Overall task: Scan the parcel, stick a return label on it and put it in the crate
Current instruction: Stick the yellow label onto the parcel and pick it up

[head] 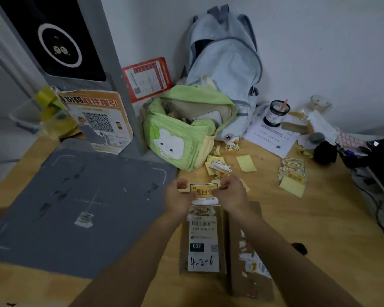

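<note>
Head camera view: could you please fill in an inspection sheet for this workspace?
Surface: wooden table, grey scan mat at left.
Job's things: brown parcel lies flat; yellow return label held over its far end.
Clutter: green bag, blue backpack, torn yellow scraps, spare labels.
Grippers: left hand and right hand pinch the label.
Cables: black cables at right edge.
Surroundings: white wall; crate: nothing seen.

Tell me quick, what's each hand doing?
Left hand: closed, pinching the return label by one end.
Right hand: closed, pinching its other end.
</note>
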A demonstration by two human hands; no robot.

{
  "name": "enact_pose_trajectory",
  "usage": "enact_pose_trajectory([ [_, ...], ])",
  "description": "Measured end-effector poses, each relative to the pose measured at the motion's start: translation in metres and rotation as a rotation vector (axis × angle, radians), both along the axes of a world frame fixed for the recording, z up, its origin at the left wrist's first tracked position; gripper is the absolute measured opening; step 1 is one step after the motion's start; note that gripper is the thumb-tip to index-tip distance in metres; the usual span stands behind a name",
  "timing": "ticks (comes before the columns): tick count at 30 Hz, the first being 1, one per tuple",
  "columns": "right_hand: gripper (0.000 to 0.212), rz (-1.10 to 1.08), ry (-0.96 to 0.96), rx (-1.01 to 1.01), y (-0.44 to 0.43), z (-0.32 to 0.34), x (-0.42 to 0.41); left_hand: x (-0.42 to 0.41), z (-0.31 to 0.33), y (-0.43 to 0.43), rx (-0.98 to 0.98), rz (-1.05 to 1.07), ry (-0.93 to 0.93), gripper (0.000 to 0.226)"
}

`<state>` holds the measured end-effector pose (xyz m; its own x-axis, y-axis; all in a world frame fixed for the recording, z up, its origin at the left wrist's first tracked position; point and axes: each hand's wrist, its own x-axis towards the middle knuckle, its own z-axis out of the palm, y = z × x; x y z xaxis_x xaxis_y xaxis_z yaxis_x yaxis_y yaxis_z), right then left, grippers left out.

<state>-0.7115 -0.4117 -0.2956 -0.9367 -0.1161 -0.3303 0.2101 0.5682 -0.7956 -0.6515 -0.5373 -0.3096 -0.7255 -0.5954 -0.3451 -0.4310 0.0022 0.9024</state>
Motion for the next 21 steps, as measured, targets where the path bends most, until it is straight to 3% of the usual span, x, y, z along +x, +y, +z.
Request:
enact_pose_trajectory([
  [8,0.029,0.015,-0.096,0.148,0.005,-0.039,0.021,0.024,-0.049,0.007,-0.176,-0.174,-0.129,0.041],
  [15,0.028,0.056,-0.033,0.266,-0.003,-0.046,0.026,0.023,-0.048,0.021,-0.438,-0.222,-0.153,0.041],
  [18,0.044,0.055,0.086,0.356,-0.004,-0.045,0.033,0.029,-0.047,0.018,-0.501,-0.148,-0.232,0.056],
  [21,0.073,0.016,0.132,0.422,0.002,-0.050,0.040,0.037,-0.052,0.012,-0.366,-0.122,-0.306,0.070],
])
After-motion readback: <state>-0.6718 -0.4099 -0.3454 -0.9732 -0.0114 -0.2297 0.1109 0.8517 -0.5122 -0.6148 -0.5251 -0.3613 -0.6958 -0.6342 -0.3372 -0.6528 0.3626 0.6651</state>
